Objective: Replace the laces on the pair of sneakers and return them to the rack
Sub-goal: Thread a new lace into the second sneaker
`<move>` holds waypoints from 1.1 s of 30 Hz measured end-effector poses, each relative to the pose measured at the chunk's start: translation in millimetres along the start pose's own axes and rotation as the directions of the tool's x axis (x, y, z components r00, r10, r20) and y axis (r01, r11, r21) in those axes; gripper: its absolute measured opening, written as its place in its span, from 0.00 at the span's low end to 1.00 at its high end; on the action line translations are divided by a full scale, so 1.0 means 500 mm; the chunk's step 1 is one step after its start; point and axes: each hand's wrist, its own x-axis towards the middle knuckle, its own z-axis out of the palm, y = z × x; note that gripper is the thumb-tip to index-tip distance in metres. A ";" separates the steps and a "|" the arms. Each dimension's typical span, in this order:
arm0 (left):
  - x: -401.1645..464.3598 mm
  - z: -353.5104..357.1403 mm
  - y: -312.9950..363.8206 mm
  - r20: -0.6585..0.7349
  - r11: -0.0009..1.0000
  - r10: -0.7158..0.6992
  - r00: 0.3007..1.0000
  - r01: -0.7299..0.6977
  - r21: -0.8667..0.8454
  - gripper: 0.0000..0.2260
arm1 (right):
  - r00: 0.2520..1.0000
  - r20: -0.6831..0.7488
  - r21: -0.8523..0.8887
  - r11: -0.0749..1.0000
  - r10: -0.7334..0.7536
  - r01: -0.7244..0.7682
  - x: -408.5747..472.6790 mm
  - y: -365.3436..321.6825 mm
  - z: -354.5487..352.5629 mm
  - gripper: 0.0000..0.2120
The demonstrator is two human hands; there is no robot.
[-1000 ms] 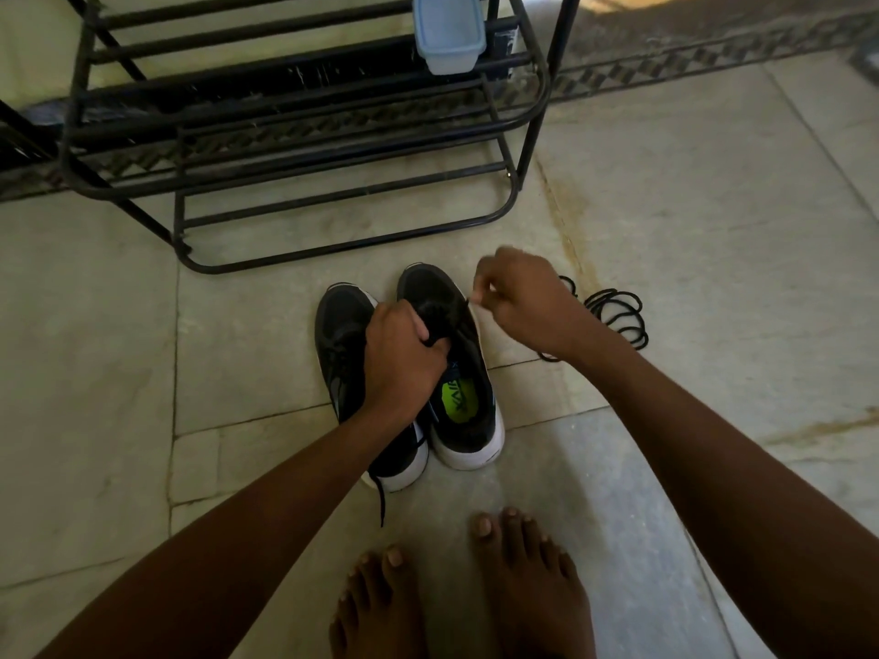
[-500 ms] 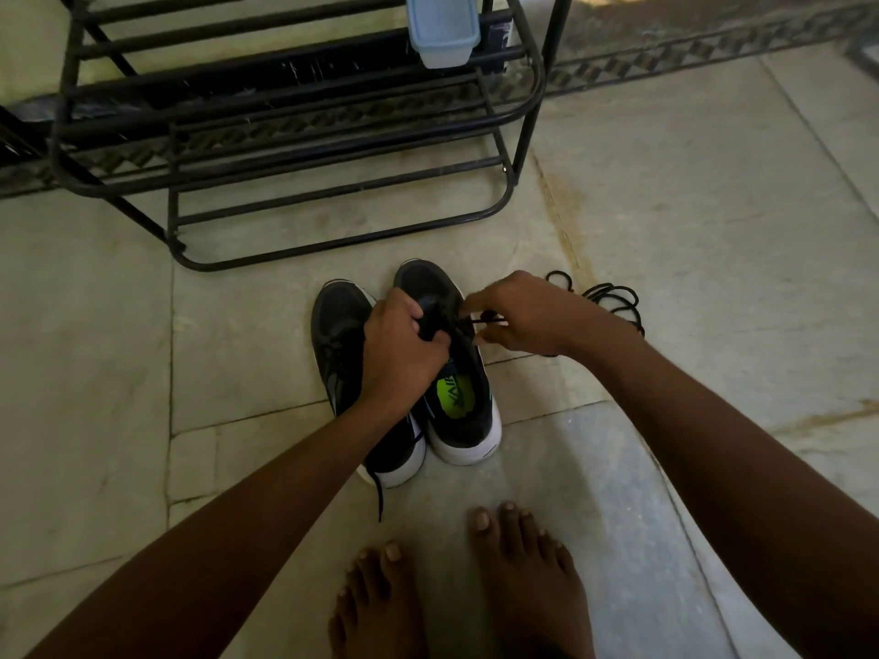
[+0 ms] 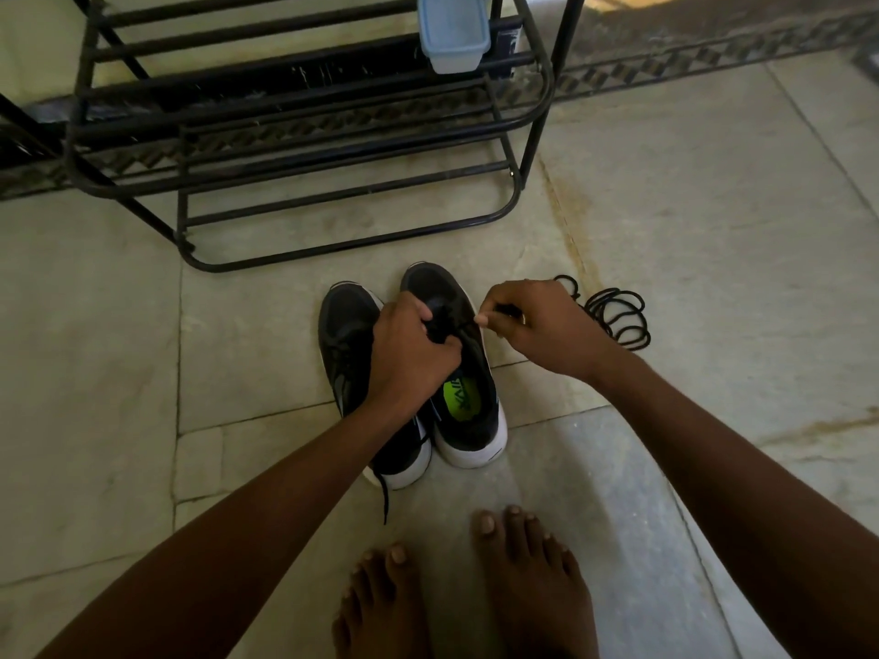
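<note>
The two black sneakers (image 3: 418,373) are sitting side by side on the stone floor (image 3: 713,230), just before the rack (image 3: 304,135). The left hand (image 3: 409,354) is gripping the right-side shoe's tongue, while the right hand (image 3: 532,321) is pinching its lace (image 3: 504,309); loose coiled laces (image 3: 618,318) are lying beside it.

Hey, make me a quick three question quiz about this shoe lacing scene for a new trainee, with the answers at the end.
1. True or false: both black sneakers with white soles stand on the black metal shoe rack.
2. Which hand pinches the black lace of the right sneaker: A) left hand B) right hand?
3. Fill in: the coiled black spare laces lie on the stone floor to the ___ of the sneakers.

Key: 1 false, they stand on the floor in front of it; 2 B, while the left hand grips the same sneaker's tongue area; 3 right.
</note>
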 end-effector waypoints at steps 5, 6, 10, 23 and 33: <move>-0.026 -0.007 0.006 0.111 0.994 0.051 0.992 -0.062 0.092 0.27 | 0.976 0.202 -0.010 0.997 0.081 -0.081 -0.016 0.019 -0.021 0.04; -0.031 -0.008 0.006 0.113 0.994 0.062 0.992 -0.072 0.082 0.27 | 0.969 0.229 -0.016 0.996 0.088 -0.087 -0.019 0.020 -0.023 0.02; -0.046 -0.013 0.003 0.087 0.996 0.080 0.993 -0.082 0.028 0.25 | 0.965 0.236 0.051 0.990 0.115 -0.130 -0.029 0.019 -0.025 0.03; -0.051 -0.074 0.005 0.122 0.997 0.080 0.989 -0.079 -0.016 0.17 | 0.916 0.370 0.049 0.982 0.153 -0.184 -0.023 0.005 -0.029 0.06; -0.026 -0.147 0.061 -0.059 0.963 0.264 0.963 -0.267 -0.044 0.04 | 0.907 0.396 -0.226 0.972 0.145 -0.057 0.031 -0.024 -0.033 0.03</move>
